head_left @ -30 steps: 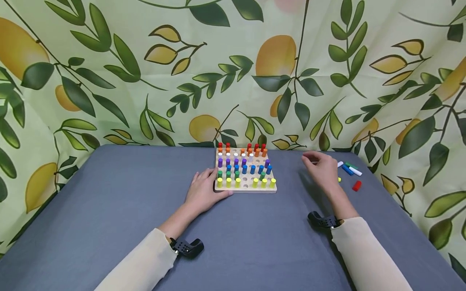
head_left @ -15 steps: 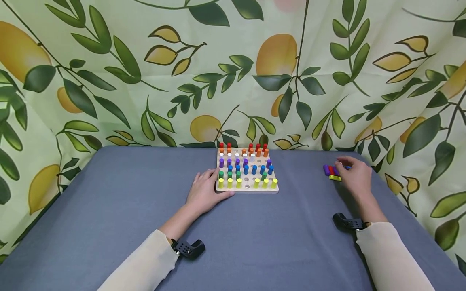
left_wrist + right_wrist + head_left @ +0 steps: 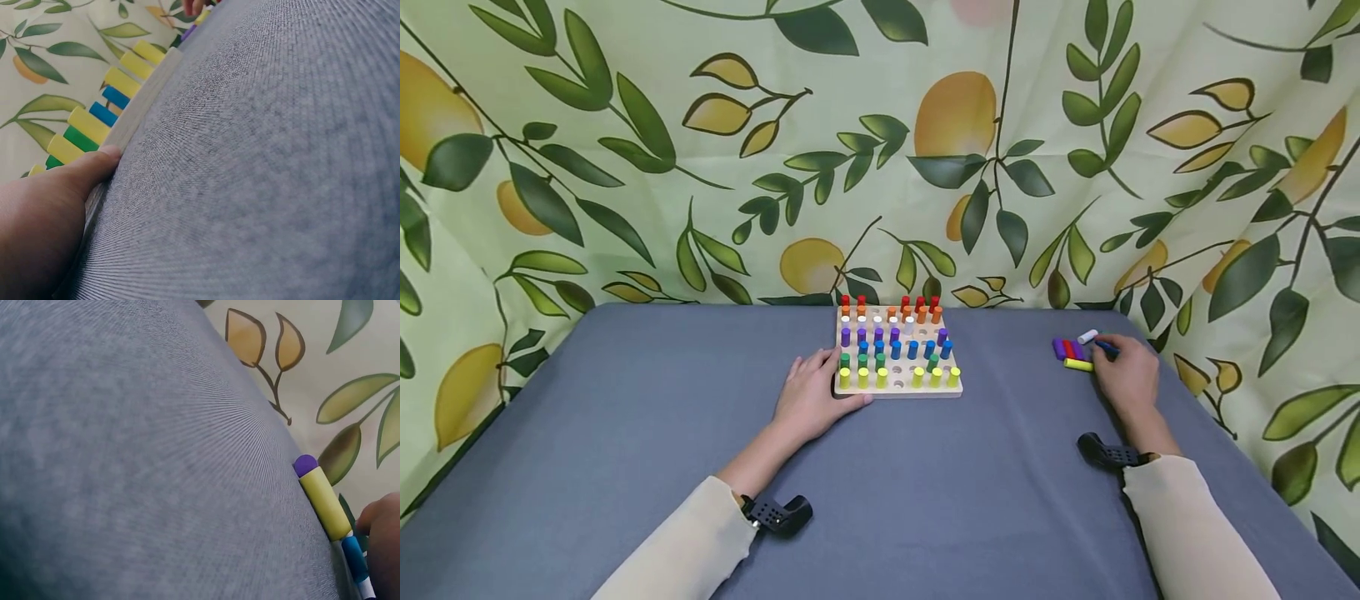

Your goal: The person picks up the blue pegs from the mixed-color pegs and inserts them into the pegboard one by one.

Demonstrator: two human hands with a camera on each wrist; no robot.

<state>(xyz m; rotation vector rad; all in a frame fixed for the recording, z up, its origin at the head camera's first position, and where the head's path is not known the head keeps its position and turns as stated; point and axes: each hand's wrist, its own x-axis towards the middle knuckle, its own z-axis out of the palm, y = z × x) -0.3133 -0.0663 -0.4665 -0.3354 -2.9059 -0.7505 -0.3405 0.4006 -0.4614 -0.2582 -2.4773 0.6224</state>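
Observation:
A pale wooden pegboard (image 3: 925, 393) stands at the far middle of the table, with rows of coloured pegs and a few bare holes. My left hand (image 3: 808, 400) grips its near left corner, the thumb lying along the front edge; in the left wrist view the thumb tip meets the board's side below the yellow pegs (image 3: 128, 65). At the far right, my right hand (image 3: 1126, 375) bends over loose pegs, its fingertips pinching a blue peg (image 3: 1107, 347). Beside those fingertips lie a yellow peg (image 3: 1078, 365), a white peg (image 3: 1087, 336), a red peg (image 3: 1070, 349) and purple pegs (image 3: 1058, 349).
Blue-grey cloth (image 3: 925, 500) covers the table. Behind it and along the right side hangs a curtain (image 3: 820, 192) printed with leaves and fruit. The loose pegs lie near the table's right edge.
My right hand has moved right from beside the board to the loose pegs, and its fingers have closed on a blue one. The left hand stays at the board's corner.

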